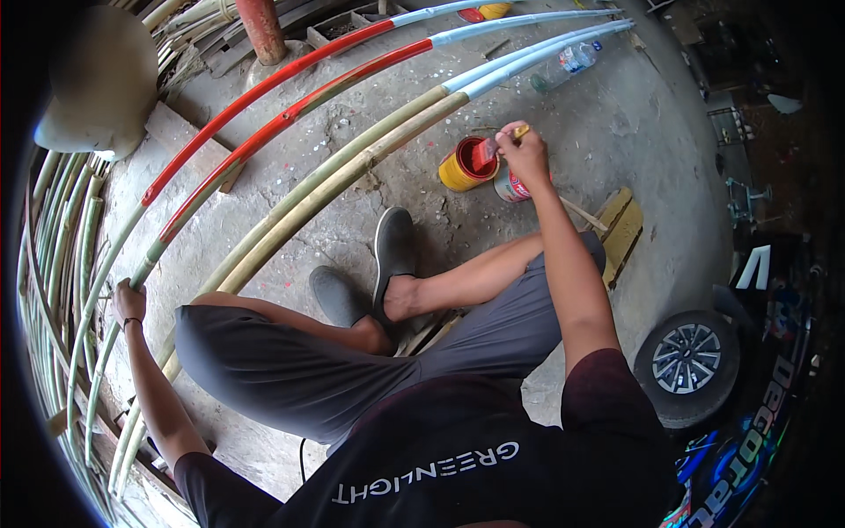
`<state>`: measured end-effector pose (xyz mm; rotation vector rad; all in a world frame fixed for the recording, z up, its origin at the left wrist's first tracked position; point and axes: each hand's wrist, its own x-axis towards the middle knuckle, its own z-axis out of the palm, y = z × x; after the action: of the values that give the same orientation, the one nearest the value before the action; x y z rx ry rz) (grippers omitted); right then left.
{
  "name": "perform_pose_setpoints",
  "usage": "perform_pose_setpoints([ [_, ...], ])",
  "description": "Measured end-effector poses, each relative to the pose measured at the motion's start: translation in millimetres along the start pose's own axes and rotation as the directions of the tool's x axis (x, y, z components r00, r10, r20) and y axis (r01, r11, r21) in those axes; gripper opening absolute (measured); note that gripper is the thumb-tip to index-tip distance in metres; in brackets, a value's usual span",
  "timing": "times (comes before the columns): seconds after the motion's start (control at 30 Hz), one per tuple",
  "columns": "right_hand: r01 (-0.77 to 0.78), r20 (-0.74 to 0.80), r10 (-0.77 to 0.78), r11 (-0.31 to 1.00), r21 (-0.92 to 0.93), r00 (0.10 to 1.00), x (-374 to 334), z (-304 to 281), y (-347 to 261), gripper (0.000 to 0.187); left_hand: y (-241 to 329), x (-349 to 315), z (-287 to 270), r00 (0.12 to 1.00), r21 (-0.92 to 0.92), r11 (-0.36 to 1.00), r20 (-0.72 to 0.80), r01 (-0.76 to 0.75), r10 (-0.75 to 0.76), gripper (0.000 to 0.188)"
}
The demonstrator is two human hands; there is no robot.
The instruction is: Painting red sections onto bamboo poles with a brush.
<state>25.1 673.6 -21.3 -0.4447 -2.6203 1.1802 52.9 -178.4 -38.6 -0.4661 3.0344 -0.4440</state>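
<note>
My right hand [524,154] is closed around a paintbrush [489,150] with a yellow handle and red-coated bristles. The bristles are at the mouth of a yellow can [455,173] with red paint inside. A second can [509,187] stands beside it, partly hidden under my wrist. Over at the left, my left hand [129,302] grips a bamboo pole [231,165], light blue at the far end, patchy red along the middle and bare green near my hand. Another red and blue pole [251,92] lies beyond it. Two bare poles [339,167] with light blue ends run nearer my knees.
A plastic bottle [566,67] lies at the far right. A red post [260,31] rises at the back. A wooden block [195,145] lies under the poles. More bamboo [62,220] is piled at the left. A yellow board [621,231] and a wheel [687,359] are at the right.
</note>
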Motion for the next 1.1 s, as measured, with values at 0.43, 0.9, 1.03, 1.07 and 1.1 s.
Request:
perform_pose_setpoints([
  [0.43,0.026,0.069,-0.018,0.993,-0.118,0.997,-7.3,18.2,28.3,0.017,6.8,3.4,-10.2,0.996,-0.007,0.999,0.071,0.053,-0.052,0.044],
  [0.9,-0.015,-0.059,0.013,1.000,-0.027,0.998,-20.2,12.5,29.3,0.016,17.0,-2.2,-18.6,0.992,0.018,0.998,0.110,0.059,-0.060,0.040],
  [1.03,-0.278,-0.070,0.311,0.915,0.294,0.948,-13.2,9.2,43.5,0.014,13.9,-6.8,-17.7,1.000,0.048,0.999,0.028,0.007,-0.009,0.041],
  [1.07,-0.320,-0.106,0.376,0.882,0.347,0.921,-10.2,7.0,46.5,0.015,10.9,-5.8,-19.1,1.000,0.012,1.000,0.022,-0.014,0.013,0.041],
  [1.1,-0.292,-0.094,0.347,0.884,0.364,0.933,-8.0,4.7,49.4,0.015,7.9,-5.3,-20.4,0.999,-0.009,1.000,0.048,-0.022,0.022,0.041],
])
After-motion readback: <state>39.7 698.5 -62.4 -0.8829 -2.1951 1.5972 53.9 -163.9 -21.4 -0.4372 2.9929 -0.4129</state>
